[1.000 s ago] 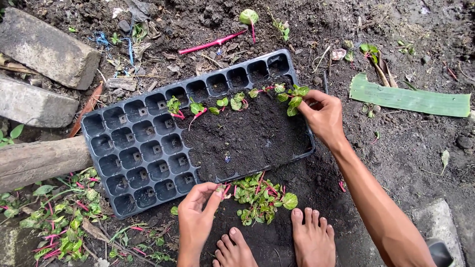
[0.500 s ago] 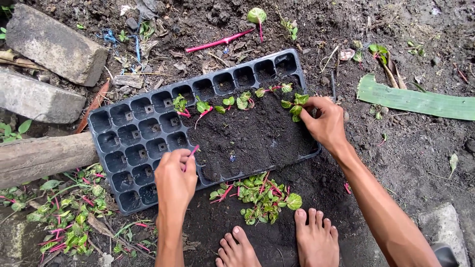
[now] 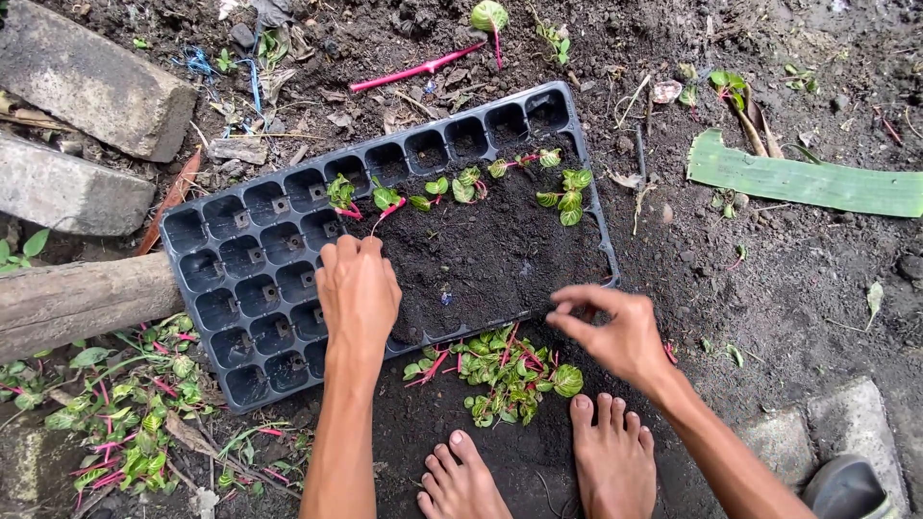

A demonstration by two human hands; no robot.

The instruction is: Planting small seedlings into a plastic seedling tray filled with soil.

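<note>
Bare, dark garden soil is seen throughout, littered with stems and leaf scraps. A black seedling tray (image 3: 240,288) lies flat on it; its right part is filled with soil and carries a row of small green, red-stemmed seedlings (image 3: 461,187) along the far edge, while the left cells remain empty. Since a second ago, the left hand (image 3: 358,288) has been moved up from the near pile onto the tray and is now laid palm down at the soil's left edge; whether anything is held beneath it cannot be told. The right hand (image 3: 615,332) has been withdrawn from the planted row to the tray's near right corner, fingers pinched together, with nothing visible between them. The loose seedling pile (image 3: 505,370) lies just beside that hand, between tray and bare feet (image 3: 606,461). Another planting round is judged to be beginning. Concrete blocks (image 3: 91,82), a log (image 3: 77,303), a pink stem (image 3: 413,69) and a green leaf strip (image 3: 808,183) lie around the tray; none obstructs access.
</note>
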